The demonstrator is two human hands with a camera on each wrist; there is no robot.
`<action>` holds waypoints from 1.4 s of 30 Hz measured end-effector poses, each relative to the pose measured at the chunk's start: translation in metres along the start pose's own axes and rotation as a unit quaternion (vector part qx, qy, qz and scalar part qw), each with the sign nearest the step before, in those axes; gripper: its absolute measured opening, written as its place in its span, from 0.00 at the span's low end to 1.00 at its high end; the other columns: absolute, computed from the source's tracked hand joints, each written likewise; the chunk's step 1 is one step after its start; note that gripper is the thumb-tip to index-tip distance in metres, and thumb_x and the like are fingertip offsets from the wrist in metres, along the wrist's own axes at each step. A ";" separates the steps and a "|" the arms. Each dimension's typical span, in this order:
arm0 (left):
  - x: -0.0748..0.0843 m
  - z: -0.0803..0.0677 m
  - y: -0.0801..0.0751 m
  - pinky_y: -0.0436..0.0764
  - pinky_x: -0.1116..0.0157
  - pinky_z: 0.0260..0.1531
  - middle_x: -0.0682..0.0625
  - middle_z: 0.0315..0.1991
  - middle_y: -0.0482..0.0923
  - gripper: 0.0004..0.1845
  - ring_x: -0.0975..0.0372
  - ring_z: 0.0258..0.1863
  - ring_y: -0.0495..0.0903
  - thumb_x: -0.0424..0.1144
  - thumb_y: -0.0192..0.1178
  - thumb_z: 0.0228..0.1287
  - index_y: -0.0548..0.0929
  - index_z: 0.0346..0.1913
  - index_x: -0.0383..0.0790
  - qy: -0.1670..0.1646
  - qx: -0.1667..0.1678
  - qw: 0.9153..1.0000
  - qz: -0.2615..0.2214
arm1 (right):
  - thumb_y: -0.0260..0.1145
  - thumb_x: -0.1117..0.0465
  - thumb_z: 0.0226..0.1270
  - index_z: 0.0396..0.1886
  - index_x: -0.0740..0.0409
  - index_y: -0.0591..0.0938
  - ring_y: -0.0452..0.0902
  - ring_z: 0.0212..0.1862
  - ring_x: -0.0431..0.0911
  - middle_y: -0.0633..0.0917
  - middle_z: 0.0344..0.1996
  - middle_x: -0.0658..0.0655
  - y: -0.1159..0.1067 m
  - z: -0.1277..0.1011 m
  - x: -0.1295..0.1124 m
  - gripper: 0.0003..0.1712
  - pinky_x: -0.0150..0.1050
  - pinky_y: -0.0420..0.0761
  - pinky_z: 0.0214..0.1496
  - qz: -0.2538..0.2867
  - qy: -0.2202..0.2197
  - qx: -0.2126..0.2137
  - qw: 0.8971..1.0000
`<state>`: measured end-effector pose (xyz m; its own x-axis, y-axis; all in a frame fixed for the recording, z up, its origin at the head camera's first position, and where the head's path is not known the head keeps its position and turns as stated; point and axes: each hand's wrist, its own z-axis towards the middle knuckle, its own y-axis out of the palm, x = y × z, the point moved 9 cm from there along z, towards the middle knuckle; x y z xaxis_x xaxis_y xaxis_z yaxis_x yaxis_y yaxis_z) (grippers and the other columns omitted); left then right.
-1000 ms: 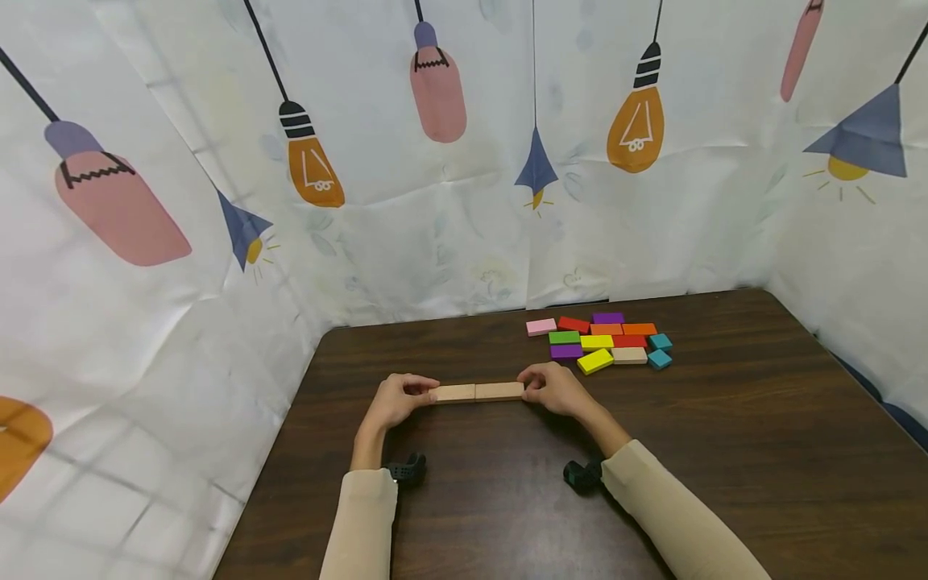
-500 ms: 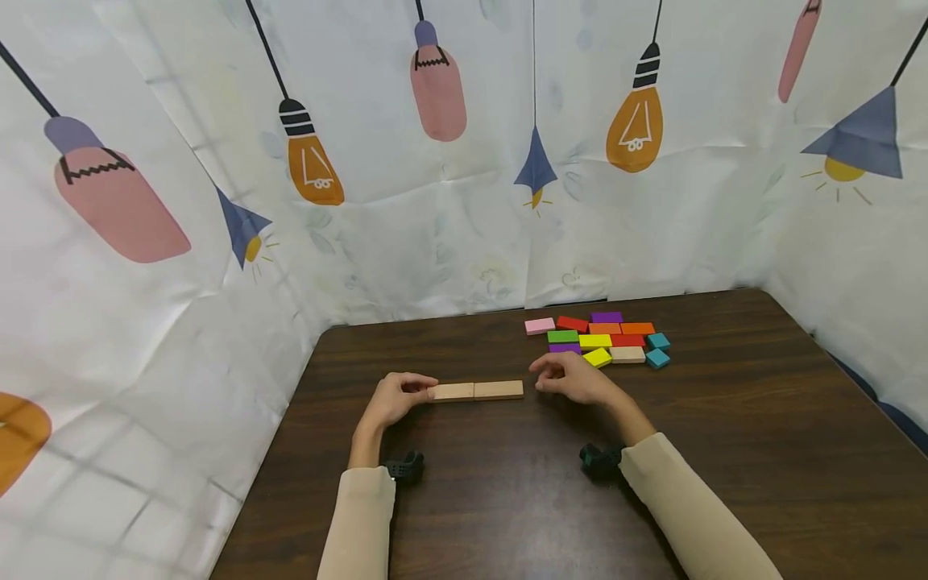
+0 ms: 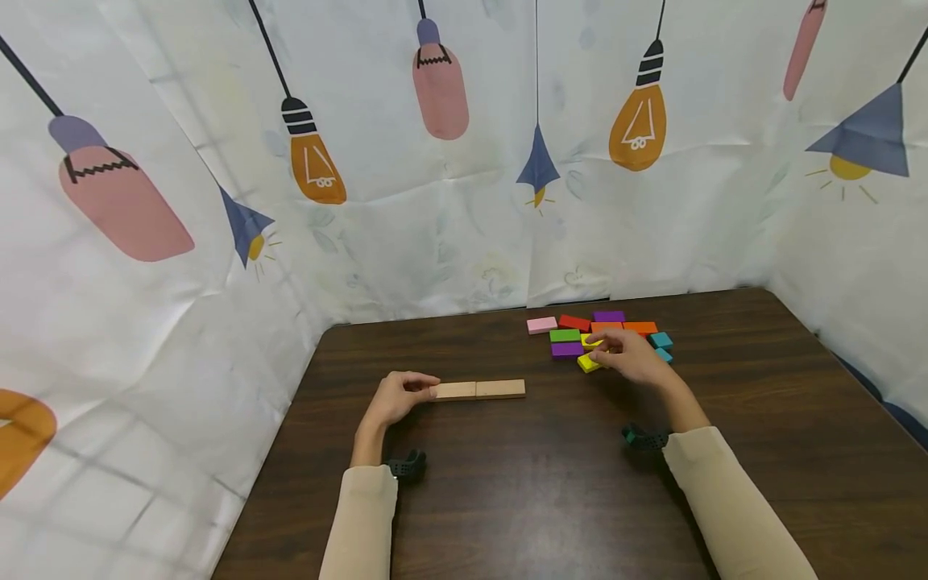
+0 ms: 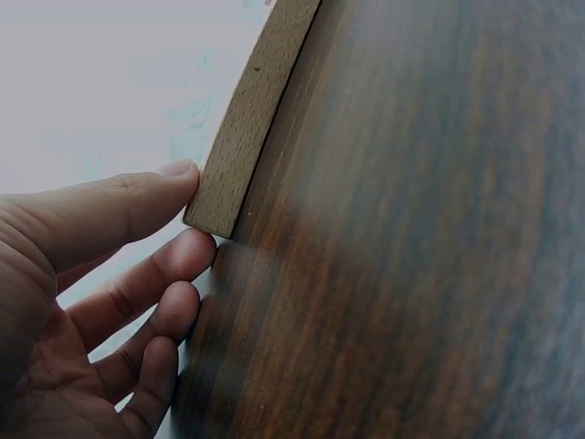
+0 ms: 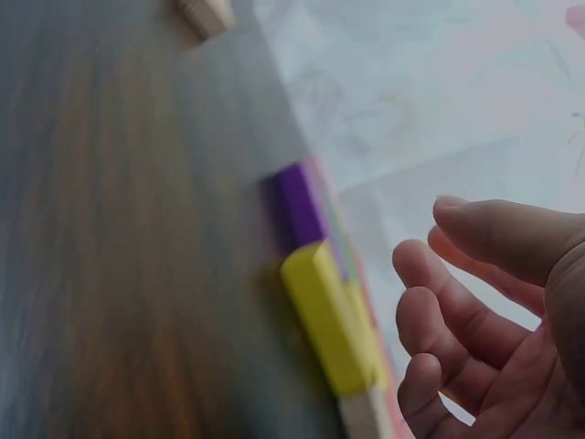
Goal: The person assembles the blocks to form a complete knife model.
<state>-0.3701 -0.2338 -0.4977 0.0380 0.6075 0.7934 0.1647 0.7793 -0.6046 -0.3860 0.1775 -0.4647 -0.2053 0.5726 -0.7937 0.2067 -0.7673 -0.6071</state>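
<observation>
head view: left hand (image 3: 395,398) pinches the wooden bar's (image 3: 478,390) end; right hand (image 3: 629,357), fingers loosely apart, hovers over the yellow block (image 3: 589,363).

Two pale natural-wood rectangular blocks (image 3: 478,390) lie on a dark brown wood-grain table (image 3: 761,419). Small painted blocks (image 3: 580,334) show pink, red, purple, orange, green, yellow and teal. A white backdrop sheet (image 3: 181,338) carries orange, pink and blue lamp drawings.

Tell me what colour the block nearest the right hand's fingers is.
Yellow: the yellow rectangular wooden block, clearest in the right wrist view.
</observation>
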 end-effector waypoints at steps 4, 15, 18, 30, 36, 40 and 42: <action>0.000 -0.001 -0.001 0.77 0.63 0.35 0.52 0.37 0.82 0.09 0.59 0.34 0.78 0.45 0.67 0.60 0.88 0.43 0.57 -0.002 0.002 1.000 0.004 | 0.64 0.57 0.68 0.56 0.60 0.79 0.77 0.32 0.49 0.82 0.36 0.60 -0.001 -0.003 0.014 0.19 0.38 0.78 0.34 -0.010 0.017 -0.012 1.000; -0.006 -0.006 0.002 0.77 0.64 0.34 0.53 0.36 0.83 0.08 0.59 0.33 0.78 0.44 0.67 0.60 0.88 0.43 0.56 -0.011 0.000 1.000 -0.001 | 0.64 0.59 0.68 0.64 0.60 0.73 0.75 0.24 0.48 0.81 0.29 0.58 0.003 -0.004 0.037 0.26 0.39 0.75 0.29 -0.016 0.048 -0.029 0.998; -0.005 -0.006 0.002 0.77 0.63 0.34 0.52 0.36 0.83 0.08 0.59 0.33 0.77 0.43 0.68 0.59 0.88 0.42 0.56 -0.012 0.000 1.000 -0.006 | 0.64 0.60 0.67 0.64 0.61 0.73 0.75 0.23 0.48 0.82 0.26 0.56 0.005 -0.004 0.039 0.27 0.40 0.75 0.28 -0.018 0.053 -0.036 0.998; -0.002 -0.003 0.001 0.77 0.63 0.34 0.53 0.37 0.83 0.09 0.59 0.33 0.78 0.44 0.68 0.59 0.88 0.43 0.57 -0.008 0.002 1.000 -0.006 | 0.65 0.59 0.66 0.58 0.58 0.76 0.73 0.19 0.47 0.83 0.23 0.56 0.006 -0.003 0.044 0.21 0.40 0.75 0.24 -0.008 0.082 -0.054 0.995; -0.002 -0.002 0.000 0.77 0.63 0.34 0.53 0.37 0.83 0.09 0.59 0.33 0.77 0.44 0.68 0.59 0.88 0.42 0.57 -0.006 0.001 1.000 -0.005 | 0.65 0.59 0.66 0.60 0.59 0.76 0.72 0.18 0.47 0.82 0.23 0.56 0.004 -0.005 0.048 0.23 0.40 0.75 0.23 -0.008 0.074 -0.065 0.995; -0.001 -0.001 0.001 0.77 0.63 0.33 0.53 0.37 0.82 0.09 0.59 0.33 0.77 0.44 0.68 0.59 0.88 0.43 0.56 -0.003 0.000 1.000 -0.003 | 0.67 0.56 0.65 0.59 0.58 0.76 0.71 0.18 0.46 0.81 0.22 0.55 0.004 -0.007 0.051 0.25 0.39 0.73 0.23 -0.027 0.074 -0.073 0.994; 0.000 -0.001 0.001 0.77 0.63 0.33 0.53 0.37 0.82 0.08 0.59 0.33 0.77 0.44 0.68 0.59 0.88 0.42 0.56 -0.002 0.001 1.000 -0.003 | 0.68 0.55 0.64 0.59 0.58 0.76 0.71 0.18 0.46 0.79 0.22 0.54 0.004 -0.007 0.051 0.25 0.38 0.72 0.23 -0.034 0.071 -0.077 0.994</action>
<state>-0.3685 -0.2335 -0.4986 0.0340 0.6038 0.7964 0.1635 0.7828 -0.6004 -0.3883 0.2053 -0.5078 -0.0897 0.6654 -0.7411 0.3430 -0.6780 -0.6502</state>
